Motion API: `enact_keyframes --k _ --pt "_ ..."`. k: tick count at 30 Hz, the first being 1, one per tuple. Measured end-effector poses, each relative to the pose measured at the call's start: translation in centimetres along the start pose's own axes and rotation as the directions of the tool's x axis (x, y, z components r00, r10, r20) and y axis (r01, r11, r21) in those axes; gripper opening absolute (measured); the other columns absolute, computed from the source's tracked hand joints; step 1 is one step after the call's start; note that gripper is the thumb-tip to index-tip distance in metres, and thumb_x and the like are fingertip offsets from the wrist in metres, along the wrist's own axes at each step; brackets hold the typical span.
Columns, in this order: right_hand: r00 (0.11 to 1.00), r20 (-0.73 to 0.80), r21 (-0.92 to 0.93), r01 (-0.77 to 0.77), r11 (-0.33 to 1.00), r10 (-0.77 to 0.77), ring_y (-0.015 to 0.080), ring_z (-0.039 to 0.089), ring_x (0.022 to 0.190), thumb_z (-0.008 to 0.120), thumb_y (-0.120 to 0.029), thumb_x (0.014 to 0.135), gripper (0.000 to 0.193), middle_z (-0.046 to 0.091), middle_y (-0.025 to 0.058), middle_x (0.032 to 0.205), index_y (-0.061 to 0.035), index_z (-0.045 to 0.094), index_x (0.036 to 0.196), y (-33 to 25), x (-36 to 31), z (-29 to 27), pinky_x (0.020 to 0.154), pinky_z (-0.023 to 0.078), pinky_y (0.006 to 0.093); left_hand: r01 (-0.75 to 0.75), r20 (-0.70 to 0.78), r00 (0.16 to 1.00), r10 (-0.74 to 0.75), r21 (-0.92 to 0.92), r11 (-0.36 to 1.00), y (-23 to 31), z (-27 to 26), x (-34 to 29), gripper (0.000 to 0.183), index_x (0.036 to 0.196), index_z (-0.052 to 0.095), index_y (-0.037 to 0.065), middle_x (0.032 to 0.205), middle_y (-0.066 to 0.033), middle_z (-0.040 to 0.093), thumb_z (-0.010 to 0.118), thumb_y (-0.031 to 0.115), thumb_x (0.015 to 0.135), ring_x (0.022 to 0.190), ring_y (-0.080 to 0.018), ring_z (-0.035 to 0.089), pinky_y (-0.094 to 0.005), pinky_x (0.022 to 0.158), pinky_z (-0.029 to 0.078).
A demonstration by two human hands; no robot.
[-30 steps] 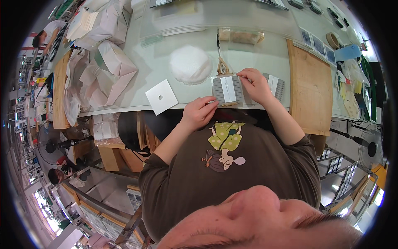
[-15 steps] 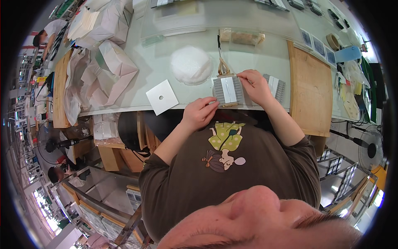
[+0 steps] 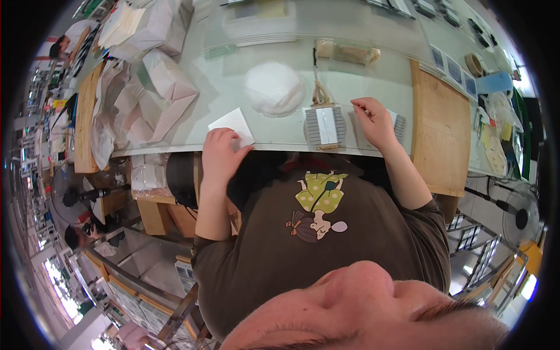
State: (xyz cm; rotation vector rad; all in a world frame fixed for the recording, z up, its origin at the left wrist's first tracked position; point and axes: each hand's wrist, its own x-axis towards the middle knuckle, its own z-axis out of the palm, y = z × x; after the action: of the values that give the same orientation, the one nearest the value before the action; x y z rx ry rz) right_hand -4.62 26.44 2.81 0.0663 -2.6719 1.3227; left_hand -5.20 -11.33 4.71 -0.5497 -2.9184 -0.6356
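Note:
My left hand [image 3: 223, 150] lies over the near edge of a white square card [image 3: 234, 123], its thumb apart from the fingers; the hole seen earlier in the card is covered. My right hand [image 3: 375, 123] hovers right of a grey striped panel [image 3: 314, 129], thumb and fingertips pressed together. Whatever they may hold is too small to make out. The panel carries a white strip [image 3: 327, 125] down its middle and lies near the table edge, touched by neither hand. Partly hidden behind my right hand is a second grey striped piece [image 3: 400, 125].
A round heap of white foamy sheets [image 3: 274, 88] sits beyond the panel, beside a brush-like tool [image 3: 318, 92]. Crumpled pale wrapping [image 3: 160, 96] lies to the left. A wooden board [image 3: 440, 128] borders the right side. Clear sheets [image 3: 326, 29] span the back.
My left hand has left the striped panel and moved left onto the white card. My right hand has come away from the panel's right edge, slightly to the right.

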Motion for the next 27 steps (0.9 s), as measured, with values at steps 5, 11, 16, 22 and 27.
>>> enact_keyframes --k 5,11,16,22,27 --pt "0.997 0.025 0.063 -0.078 0.995 0.076 0.025 0.06 0.087 0.057 -0.008 0.087 0.015 0.064 0.011 0.095 -0.0017 0.065 0.098 -0.5 0.1 0.6 0.074 0.048 0.0319 0.065 0.123 0.99 -0.067 0.015 0.998 -2.4 -1.4 -0.4 0.035 0.086 0.062 0.005 0.099 -0.0084 0.061 0.082 0.019 0.061 0.099 -0.0296 0.055 -0.0372 0.084 0.047" --pt "0.996 0.005 0.066 -0.092 0.994 0.092 0.02 0.058 0.082 0.058 -0.008 0.088 0.014 0.063 0.009 0.095 -0.0022 0.065 0.099 -1.0 0.0 0.3 0.071 0.049 0.0297 0.249 0.264 0.953 -0.151 -0.389 0.887 -5.6 -2.2 -0.2 0.025 0.093 0.065 0.002 0.095 -0.0051 0.064 0.076 0.015 0.074 0.087 -0.0198 0.06 -0.032 0.075 0.051" --pt "0.995 -0.031 0.127 -0.085 0.988 0.09 0.0106 0.055 0.078 0.06 -0.008 0.088 0.013 0.064 0.003 0.093 -0.0036 0.065 0.099 -0.8 -0.5 0.3 0.067 0.044 0.0237 0.47 0.053 0.717 -0.695 -0.772 0.427 -5.2 -2.5 -0.4 0.018 0.101 0.063 0.003 0.096 -0.005 0.064 0.06 0.018 0.092 0.075 -0.0116 0.06 -0.023 0.053 0.052" --pt "0.99 0.062 0.393 -0.142 0.908 0.128 0.0092 0.056 0.079 0.061 -0.013 0.09 0.015 0.065 0.0026 0.093 -0.0011 0.065 0.098 -3.2 -1.6 0.6 0.068 0.044 0.0236 -0.226 -0.725 0.685 0.066 -0.126 0.966 3.1 -1.5 1.5 0.012 0.095 0.062 -0.001 0.098 -0.0131 0.065 0.063 0.0 0.083 0.096 -0.0292 0.064 -0.0372 0.085 0.052" --pt "0.813 0.495 0.668 -0.581 0.465 0.306 0.0064 0.058 0.067 0.062 -0.015 0.091 0.015 0.062 0.0003 0.081 -0.0016 0.062 0.098 -7.1 -1.6 0.5 0.054 0.042 0.019 -0.607 -0.405 0.765 0.501 -0.193 0.771 10.0 2.4 4.0 0.031 0.1 0.063 0.004 0.103 -0.0087 0.062 0.073 0.008 0.071 0.103 -0.0332 0.059 -0.0393 0.087 0.05"
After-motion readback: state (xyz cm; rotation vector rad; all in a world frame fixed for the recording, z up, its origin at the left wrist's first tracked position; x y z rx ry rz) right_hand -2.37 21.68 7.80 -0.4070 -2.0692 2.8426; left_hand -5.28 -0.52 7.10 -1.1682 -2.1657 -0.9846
